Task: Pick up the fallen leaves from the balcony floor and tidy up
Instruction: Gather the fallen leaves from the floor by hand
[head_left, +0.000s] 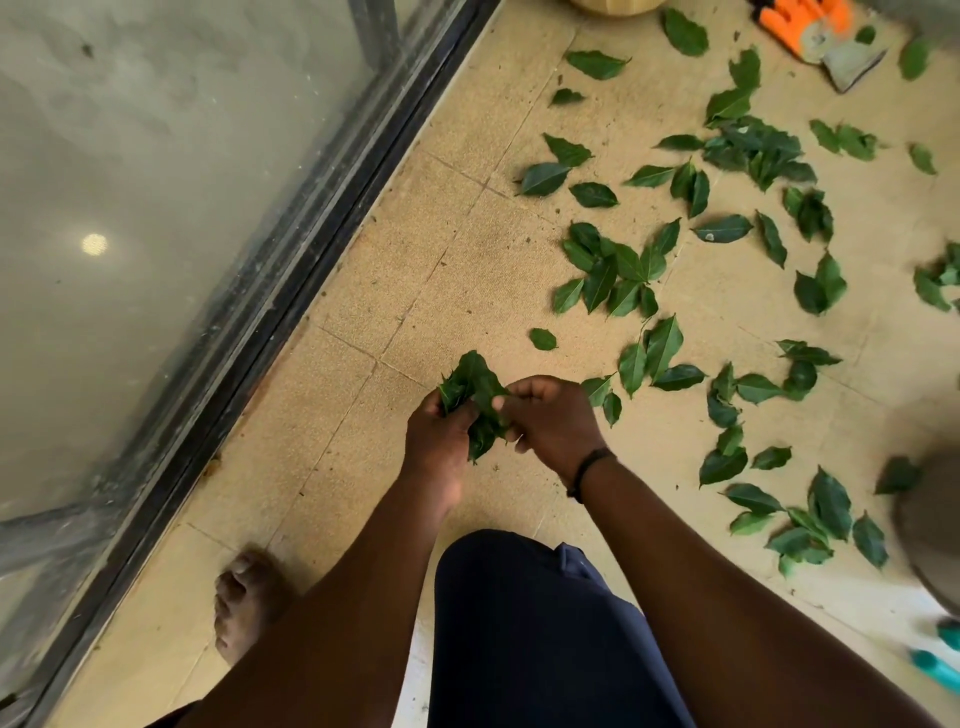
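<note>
The person is crouching over the tiled balcony floor (415, 291). The left hand (441, 441) is closing around a bunch of leaves (475, 395), and the right hand (556, 421) is pinching into the same bunch, its wrist wearing a dark band (587, 470). Beyond them, loose leaves (608, 270) are lying scattered rightward across the tiles. They are looking light, thin and bendable, likely best pinched by an edge or scooped together. No readable writing is showing, even on the orange-handled tool (815, 31).
</note>
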